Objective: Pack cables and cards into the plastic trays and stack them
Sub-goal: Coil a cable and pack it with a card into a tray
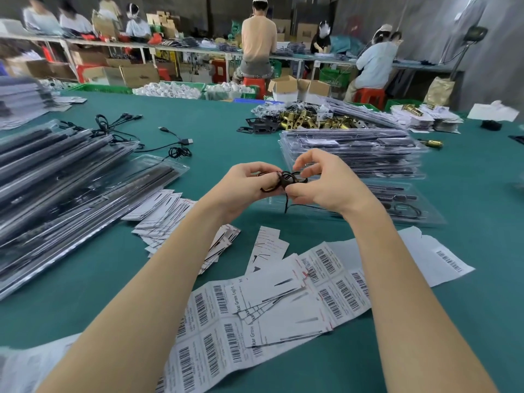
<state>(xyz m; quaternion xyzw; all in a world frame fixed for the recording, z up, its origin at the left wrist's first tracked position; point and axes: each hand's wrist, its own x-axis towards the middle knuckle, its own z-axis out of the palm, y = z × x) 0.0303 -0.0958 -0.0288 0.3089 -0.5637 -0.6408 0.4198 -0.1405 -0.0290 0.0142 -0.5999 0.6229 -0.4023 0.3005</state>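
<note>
A small coiled black cable (pixel 283 181) hangs between both hands above the green table (pixel 221 131). My left hand (pixel 246 188) grips its left side. My right hand (pixel 320 182) pinches its right side, and a loose end dangles below. Just behind my right hand lies an open clear plastic tray (pixel 402 205) with a cable in it. Behind that tray stands a stack of packed trays (pixel 354 154). White printed cards (pixel 161 211) lie scattered under my arms, and more loose cables (pixel 175 143) lie at the back left.
A long slanted stack of packed trays (pixel 56 194) fills the left side. Barcode label sheets (pixel 283 302) lie near the front edge. Brass lock parts (pixel 312 120) are piled at the back right. Several people work at benches beyond the table.
</note>
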